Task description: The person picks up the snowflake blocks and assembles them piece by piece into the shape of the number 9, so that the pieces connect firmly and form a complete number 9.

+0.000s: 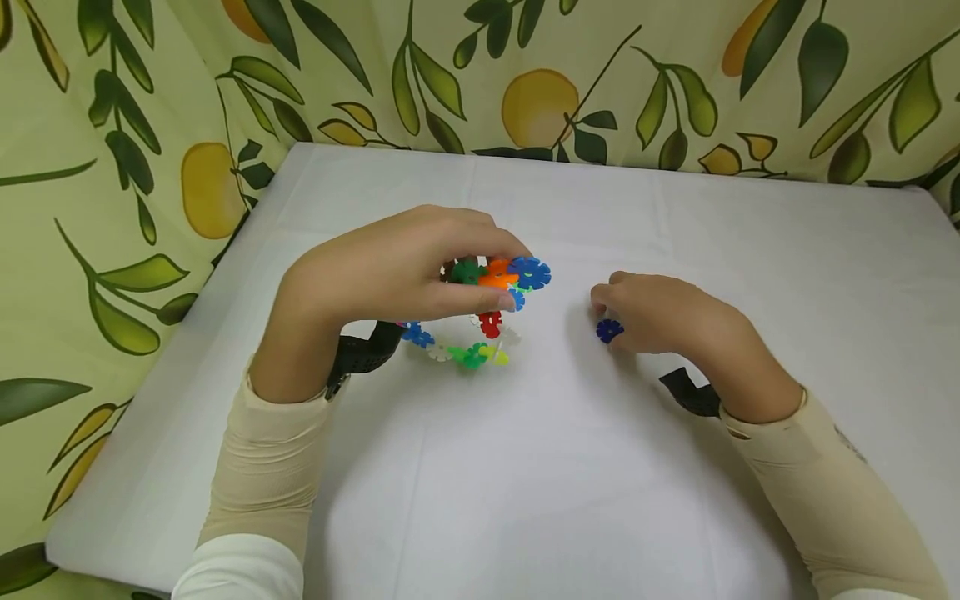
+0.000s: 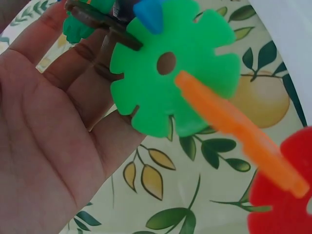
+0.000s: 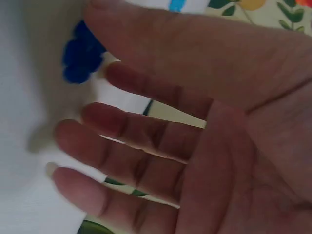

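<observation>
My left hand point(image 1: 405, 267) holds a chain of interlocking plastic flower discs between thumb and fingers, above the table. A bright blue disc point(image 1: 531, 273) and an orange disc point(image 1: 497, 275) show at the fingertips; a red disc point(image 1: 490, 324) and a green disc point(image 1: 471, 357) hang lower. The left wrist view shows a large green disc point(image 2: 146, 97) slotted with an orange disc point(image 2: 239, 131) and a brown disc point(image 2: 100, 19). To the right, my right hand point(image 1: 667, 317) pinches a single dark blue disc point(image 1: 609, 331) near the tabletop, its other fingers spread in the right wrist view.
A white cloth covers the table point(image 1: 525, 483). Behind it and at the left hangs a curtain point(image 1: 465, 75) with a fruit and leaf print. Black straps point(image 1: 690, 396) are on both wrists.
</observation>
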Motion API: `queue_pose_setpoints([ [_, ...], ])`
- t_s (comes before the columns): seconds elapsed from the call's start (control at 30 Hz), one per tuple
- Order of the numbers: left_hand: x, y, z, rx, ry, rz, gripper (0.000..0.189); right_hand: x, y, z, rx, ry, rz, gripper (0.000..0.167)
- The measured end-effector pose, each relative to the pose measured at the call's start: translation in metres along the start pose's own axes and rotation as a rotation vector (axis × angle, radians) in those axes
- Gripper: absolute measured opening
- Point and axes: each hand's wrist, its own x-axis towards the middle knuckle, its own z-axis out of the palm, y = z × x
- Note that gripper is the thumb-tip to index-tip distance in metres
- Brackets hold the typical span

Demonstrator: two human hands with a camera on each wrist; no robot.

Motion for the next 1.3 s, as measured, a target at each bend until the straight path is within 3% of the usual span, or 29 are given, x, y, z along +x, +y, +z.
queue_pose_setpoints([
  [0.27, 0.001, 0.0, 0.0, 0.004, -0.001, 0.002, 0.026, 0.008, 0.012, 0.004, 0.091, -0.043, -0.013, 0.024],
  [0.37, 0.001, 0.0, 0.0, 0.002, -0.002, 0.004, 0.027, 0.006, 0.014, 0.0, 0.176, -0.033, -0.059, 0.022],
  [0.43, 0.001, -0.001, 0.0, -0.002, -0.003, 0.004, 0.026, 0.003, 0.013, -0.004, 0.27, 0.03, -0.13, 0.02],
  [0.63, 0.003, -0.002, 0.001, -0.019, 0.026, 0.048, 0.022, -0.013, 0.0, -0.017, 0.652, 0.369, -0.457, 0.022],
  [0.7, 0.004, -0.002, 0.001, -0.006, 0.041, 0.061, 0.022, -0.019, -0.006, -0.02, 0.795, 0.416, -0.538, 0.026],
  [0.8, 0.004, -0.001, 0.002, 0.005, 0.059, 0.068, 0.021, -0.026, -0.017, -0.023, 0.992, 0.423, -0.608, 0.033],
  [0.9, 0.005, 0.0, 0.003, 0.004, 0.073, 0.078, 0.018, -0.031, -0.027, -0.024, 1.128, 0.418, -0.637, 0.034],
  [1.1, 0.006, 0.0, 0.004, 0.002, 0.083, 0.107, 0.016, -0.036, -0.041, -0.023, 1.294, 0.406, -0.596, 0.025],
  [1.3, 0.007, 0.0, 0.004, 0.029, 0.092, 0.1, 0.015, -0.033, -0.043, -0.021, 1.36, 0.399, -0.543, 0.022],
])
